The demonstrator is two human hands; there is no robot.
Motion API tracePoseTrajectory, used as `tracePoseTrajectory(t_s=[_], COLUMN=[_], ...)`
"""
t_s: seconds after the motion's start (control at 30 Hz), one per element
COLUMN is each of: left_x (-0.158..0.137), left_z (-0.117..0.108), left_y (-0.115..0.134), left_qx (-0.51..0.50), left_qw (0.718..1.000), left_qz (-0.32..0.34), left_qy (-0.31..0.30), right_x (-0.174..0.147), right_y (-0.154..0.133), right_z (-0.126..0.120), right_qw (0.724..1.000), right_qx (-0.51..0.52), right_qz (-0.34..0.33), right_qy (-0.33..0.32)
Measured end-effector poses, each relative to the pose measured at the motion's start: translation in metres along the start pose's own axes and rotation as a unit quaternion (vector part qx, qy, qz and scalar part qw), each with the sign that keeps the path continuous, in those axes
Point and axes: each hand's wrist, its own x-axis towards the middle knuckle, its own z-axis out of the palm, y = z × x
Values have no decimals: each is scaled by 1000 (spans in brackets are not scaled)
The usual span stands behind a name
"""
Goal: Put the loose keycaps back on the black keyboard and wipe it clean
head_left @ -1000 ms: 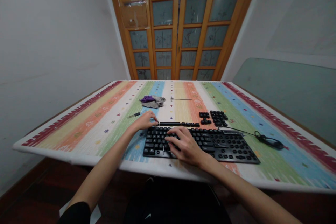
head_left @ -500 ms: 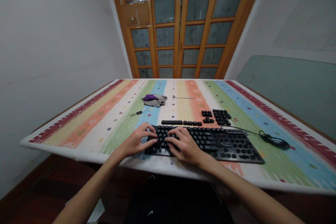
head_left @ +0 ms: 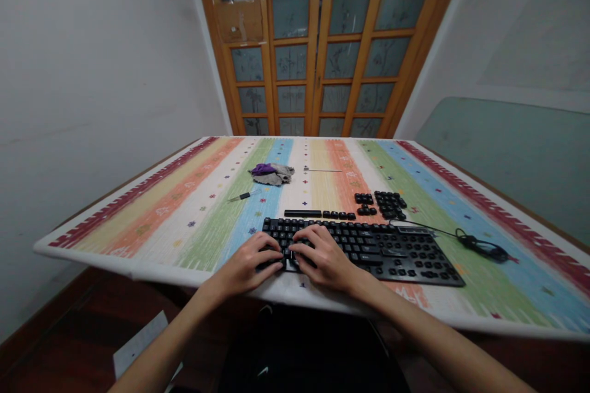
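Near left on the keyboard, left hand and right hand work at keys, steady pinching seemingly needed next, each grip closed or not, can't tell!

Two hands; one keyboard; one loose spacebar; one cable; one table.

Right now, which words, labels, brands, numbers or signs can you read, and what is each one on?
No word or number is readable.
White swoosh mark, a sign without letters: on the black clothing.
Legends on the computer keyboard: too small to read.
Legends on the loose keycaps: too small.
White sheet at lower left: no legible writing.
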Motion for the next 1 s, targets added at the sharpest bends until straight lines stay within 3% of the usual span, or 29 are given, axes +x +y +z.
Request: tracePoseTrajectory(t_s=[0.3,0.77,1.0], left_x=[3,6,4], left_z=[1,3,5], left_y=[1,2,3], left_qx=[54,26,46], left_qw=[998,1000,998], left_qz=[19,8,33], left_qy=[-9,-11,3], right_x=[0,-1,2], right_y=[-3,-5,-10], right_z=[4,6,5], right_qw=[998,997,997], right_qx=[2,18,22], right_qz=[-52,-49,-38], right_qy=[-44,-54,-71])
